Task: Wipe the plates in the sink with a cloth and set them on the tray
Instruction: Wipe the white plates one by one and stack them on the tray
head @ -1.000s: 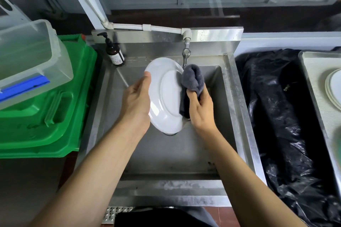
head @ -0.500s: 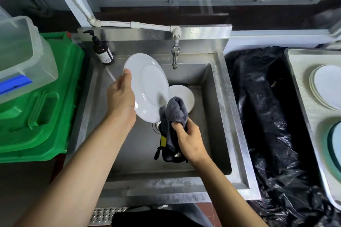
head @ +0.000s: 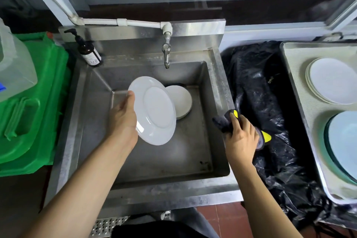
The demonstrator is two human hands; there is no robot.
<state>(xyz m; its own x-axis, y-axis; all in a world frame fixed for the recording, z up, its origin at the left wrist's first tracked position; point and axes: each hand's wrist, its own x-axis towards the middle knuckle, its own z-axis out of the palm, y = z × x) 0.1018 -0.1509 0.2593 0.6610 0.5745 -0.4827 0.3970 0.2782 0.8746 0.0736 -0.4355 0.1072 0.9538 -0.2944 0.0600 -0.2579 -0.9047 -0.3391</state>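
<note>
Head view: your left hand [head: 123,121] holds the white plate [head: 154,110] over the sink [head: 214,75], tilted on edge, underside towards you, thumb on the rim at about 10 o'clock and the other fingers hidden behind it. Your right hand [head: 241,137] sits over the sink's right rim at 3 o'clock from the plate, fingers bunched round the dark grey cloth [head: 224,122] with yellow patches. To my eye this plate is wiped and ready for the tray [head: 295,75] at far right, past the black plastic sheet [head: 257,87]. Carry it level across that gap and lay it on the white stack [head: 332,81] without sliding. The plate looks glossy and possibly damp, so keep a firm hold. More plates [head: 180,100] lie on the sink floor at 2 o'clock, unwiped
</note>
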